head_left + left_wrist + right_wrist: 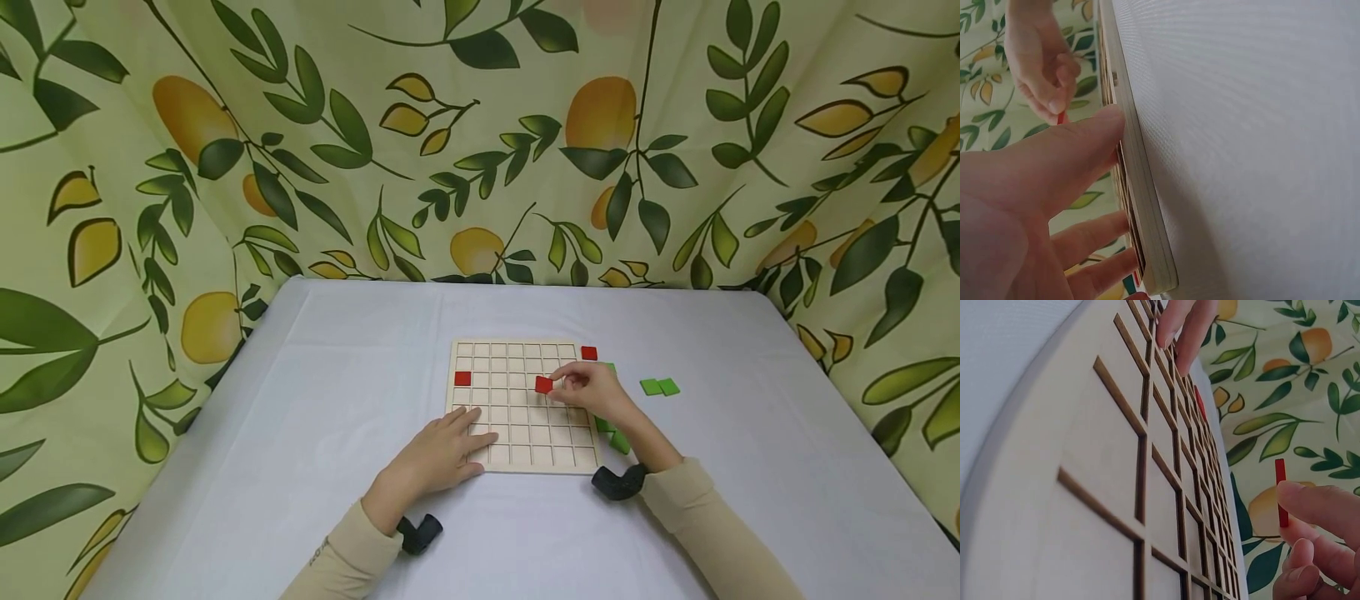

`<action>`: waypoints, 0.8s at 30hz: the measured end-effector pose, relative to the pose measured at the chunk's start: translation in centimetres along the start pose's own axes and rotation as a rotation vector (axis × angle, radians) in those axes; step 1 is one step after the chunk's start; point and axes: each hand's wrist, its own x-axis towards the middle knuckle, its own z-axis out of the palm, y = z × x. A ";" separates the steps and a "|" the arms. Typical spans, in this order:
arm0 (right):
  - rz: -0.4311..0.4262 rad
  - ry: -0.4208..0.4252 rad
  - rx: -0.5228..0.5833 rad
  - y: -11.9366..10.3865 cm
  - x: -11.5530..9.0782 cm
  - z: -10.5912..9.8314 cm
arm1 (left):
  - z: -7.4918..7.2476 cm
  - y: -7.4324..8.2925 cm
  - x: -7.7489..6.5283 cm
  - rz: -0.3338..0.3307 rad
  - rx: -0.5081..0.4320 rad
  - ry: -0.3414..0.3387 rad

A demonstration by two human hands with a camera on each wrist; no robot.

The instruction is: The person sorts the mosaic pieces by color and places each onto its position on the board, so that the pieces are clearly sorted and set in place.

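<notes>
A pale wooden grid board (519,433) lies on the white cloth. My right hand (592,390) pinches a red square tile (543,385) between thumb and fingertips above the board's right half. In the right wrist view the tile (1282,492) shows edge-on, raised off the grid. My left hand (442,450) rests with spread, straight fingers on the board's near left corner. The left wrist view shows its thumb (1110,125) against the board's side edge. Another red tile (462,378) sits in a cell of the left column.
Beyond the board's far right corner lies one more red tile (588,353). Several green tiles (619,442) lie along its right side, partly hidden by my right arm. Two green tiles (660,387) are farther right. A leaf-patterned curtain (480,167) hangs behind the table.
</notes>
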 end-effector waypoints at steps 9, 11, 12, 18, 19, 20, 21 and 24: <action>-0.030 -0.004 -0.006 -0.3 0.6 0.5 | -0.1 0.1 0.0 -0.019 -0.022 -0.017; -0.032 -0.004 -0.013 -0.4 0.7 0.7 | -0.1 0.1 0.0 -0.019 -0.025 -0.016; -0.032 -0.006 -0.015 -0.4 0.8 0.8 | -0.1 0.1 0.0 -0.019 -0.028 -0.017; -0.003 -0.017 -0.019 -1.0 1.2 1.3 | 0.0 0.2 0.0 -0.016 -0.029 -0.019; -0.001 -0.021 -0.020 -1.1 1.3 1.3 | 0.0 0.2 0.0 -0.016 -0.028 -0.018; 0.008 -0.023 -0.017 -1.2 1.3 1.4 | 0.0 0.2 0.0 -0.017 -0.030 -0.018; 0.019 -0.023 -0.012 -1.3 1.4 1.5 | 0.0 0.2 0.0 -0.019 -0.033 -0.019; 0.019 -0.025 -0.016 -1.5 1.6 1.7 | 0.0 0.1 0.0 -0.021 -0.035 -0.018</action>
